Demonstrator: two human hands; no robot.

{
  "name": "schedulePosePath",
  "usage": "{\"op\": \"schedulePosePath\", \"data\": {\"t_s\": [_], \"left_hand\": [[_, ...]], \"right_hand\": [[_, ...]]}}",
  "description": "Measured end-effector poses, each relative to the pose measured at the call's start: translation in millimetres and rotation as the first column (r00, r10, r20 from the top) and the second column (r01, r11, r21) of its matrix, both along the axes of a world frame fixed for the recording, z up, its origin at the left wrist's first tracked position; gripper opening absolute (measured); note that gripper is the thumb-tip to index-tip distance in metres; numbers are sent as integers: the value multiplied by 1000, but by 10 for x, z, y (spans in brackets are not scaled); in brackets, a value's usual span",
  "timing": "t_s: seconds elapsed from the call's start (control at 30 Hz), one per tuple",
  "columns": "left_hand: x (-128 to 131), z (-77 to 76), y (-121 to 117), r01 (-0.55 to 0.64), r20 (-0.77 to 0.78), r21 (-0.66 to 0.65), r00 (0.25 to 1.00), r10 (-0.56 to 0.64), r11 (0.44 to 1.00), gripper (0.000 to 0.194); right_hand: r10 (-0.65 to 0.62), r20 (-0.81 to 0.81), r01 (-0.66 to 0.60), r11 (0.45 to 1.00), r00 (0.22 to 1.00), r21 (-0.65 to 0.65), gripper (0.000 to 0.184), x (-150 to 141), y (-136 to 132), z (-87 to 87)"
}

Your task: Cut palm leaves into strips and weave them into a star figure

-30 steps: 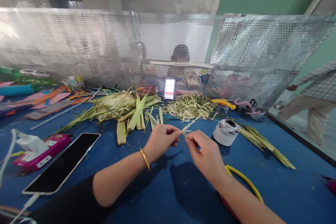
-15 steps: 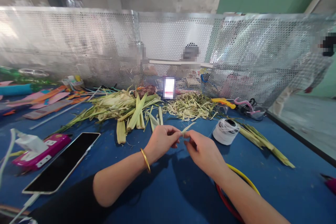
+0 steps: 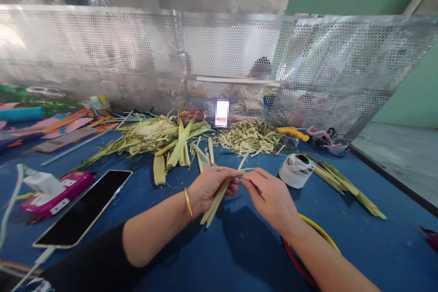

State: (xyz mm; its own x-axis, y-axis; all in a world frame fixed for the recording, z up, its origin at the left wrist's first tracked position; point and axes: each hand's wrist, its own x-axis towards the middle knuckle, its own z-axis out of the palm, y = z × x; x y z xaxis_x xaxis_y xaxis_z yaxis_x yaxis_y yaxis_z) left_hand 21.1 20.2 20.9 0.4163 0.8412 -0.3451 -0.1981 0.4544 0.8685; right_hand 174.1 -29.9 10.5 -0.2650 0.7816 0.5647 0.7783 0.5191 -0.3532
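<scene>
My left hand (image 3: 210,185) is closed, thumb and fingers pinching pale green husk strips (image 3: 215,207). Their long ends hang below the palm, and a short tip sticks up past the fingertips. Close against it, my right hand (image 3: 272,198) pinches at the same spot, where a thin strand runs between the two sets of fingertips; the exact grip is partly hidden. Just beyond lie a heap of broad husks (image 3: 157,134) and a pile of narrow shredded strips (image 3: 251,138). A spool of white string (image 3: 296,171) stands right of my right hand.
A phone (image 3: 84,210) and a magenta power strip (image 3: 56,194) with a white plug lie at left. Under my right forearm is a yellow and red ring (image 3: 320,230). More husks (image 3: 349,187) lie at right. A perforated metal screen (image 3: 226,41) closes off the table's back.
Husk strips now hang down below my left hand, where before only a short tip showed above the fingers. Both hands stay close together. The person at far right is out of view.
</scene>
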Motion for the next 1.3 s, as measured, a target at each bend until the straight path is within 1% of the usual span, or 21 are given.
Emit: {"op": "schedulePosePath", "data": {"t_s": [0.1,0.2,0.23,0.3,0.33,0.4,0.5,0.6,0.67,0.73,0.83,1.0,1.1,1.17,1.23,1.3], "left_hand": [[1,-27,16,18,15,-45,1000,-17,999,8],[-2,-36,30,35,30,-103,999,-33,994,8],[-1,-36,31,42,38,-120,999,-38,992,8],[4,-34,26,43,48,-133,998,-37,990,7],[8,-32,21,41,49,-131,998,-35,991,7],[19,-28,8,27,53,-121,998,-20,992,8],[36,-24,-15,-10,64,-116,998,18,993,10],[55,-23,-44,-24,78,-121,996,33,992,14],[69,-21,-68,-35,99,-130,994,48,991,16],[83,-16,-92,-76,113,-151,989,94,986,16],[99,-2,-122,-131,113,-203,981,156,970,14],[116,2,-150,-148,135,-292,972,194,945,9],[119,-21,-146,-143,140,-320,971,196,937,10],[118,-43,-134,-127,141,-332,973,182,935,9],[118,-68,-120,-130,118,-344,977,180,930,8],[119,-93,-108,-139,90,-348,980,180,927,7]], "right_hand": [[-11,-84,9,1000,996,-20,18,-3,-5,-9],[-53,-199,29,992,978,-123,18,2,14,-30],[-45,-230,12,989,972,-146,19,2,22,-35],[8,-266,-50,988,964,-149,23,-5,34,-40],[31,-267,-71,988,963,-140,24,-11,38,-43],[37,-236,-68,990,971,-124,24,-28,41,-58],[-16,-169,-3,994,986,-112,21,-52,44,-103],[-68,-140,52,991,988,-120,18,-63,54,-152],[-90,-118,75,989,989,-130,17,-67,61,-173],[-104,-108,89,987,989,-133,15,-73,64,-184],[-136,-156,114,984,978,-138,13,-94,67,-188],[-219,-288,157,962,932,-223,14,-148,78,-198],[-229,-342,141,954,912,-263,18,-164,93,-201],[-227,-391,106,945,892,-308,19,-158,104,-189],[-228,-475,32,922,850,-387,17,-137,114,-163],[-245,-577,-88,869,779,-488,16,-105,122,-127]]}}
